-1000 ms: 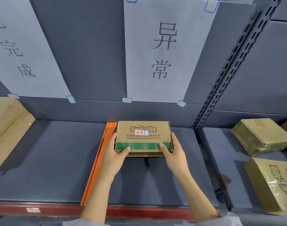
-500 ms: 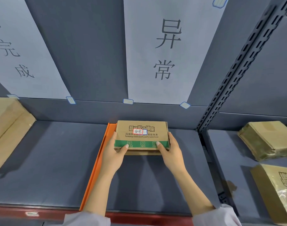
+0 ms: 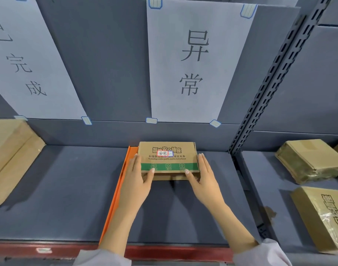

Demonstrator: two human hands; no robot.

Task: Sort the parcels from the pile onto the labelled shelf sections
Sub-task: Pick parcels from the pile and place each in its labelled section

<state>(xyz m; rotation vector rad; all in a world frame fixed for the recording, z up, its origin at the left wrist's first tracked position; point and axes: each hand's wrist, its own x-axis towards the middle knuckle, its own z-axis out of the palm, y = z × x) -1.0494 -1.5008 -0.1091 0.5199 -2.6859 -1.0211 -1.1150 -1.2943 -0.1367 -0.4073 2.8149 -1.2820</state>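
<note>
Nearest the camera, two pale sleeves, left (image 3: 103, 258) and right (image 3: 260, 254), cross the red front edge (image 3: 174, 250) of the dark grey metal shelf (image 3: 68, 189).

1. Left grip (image 3: 137, 181): spread. Its fingers lie straight along the left side of the parcel and its thumb tip rests on the top face, near the front edge.
2. Right grip (image 3: 204, 179): spread. It mirrors the left, with straight fingers along the right side and the thumb tip on the top face.
3. Task item: the flat brown cardboard parcel with a green band (image 3: 167, 160). It lies between my two grips, toward the back edge of the shelf. As far as I can tell, it rests flat on the shelf.
4. A small red-bordered sticker (image 3: 162, 153) on the parcel top reads 异常.
5. An orange strip divider (image 3: 116, 198) runs from the front edge toward the back edge. The parcel's left side is just beside it, on its right.

On the back wall, directly above the parcel, hangs a white paper sign printed 异常 (image 3: 193, 62). A second white paper sign printed 完成 (image 3: 26, 73) hangs over the section left of the divider. A flattened brown cardboard sheet (image 3: 10, 156) leans at the left end of that section.

A dark slotted steel upright (image 3: 270, 83) closes the shelf on the right. Beyond it, the neighbouring bay holds a near film-wrapped brown box (image 3: 323, 217) and a far film-wrapped brown box (image 3: 308, 160), which lie apart from each other.
</note>
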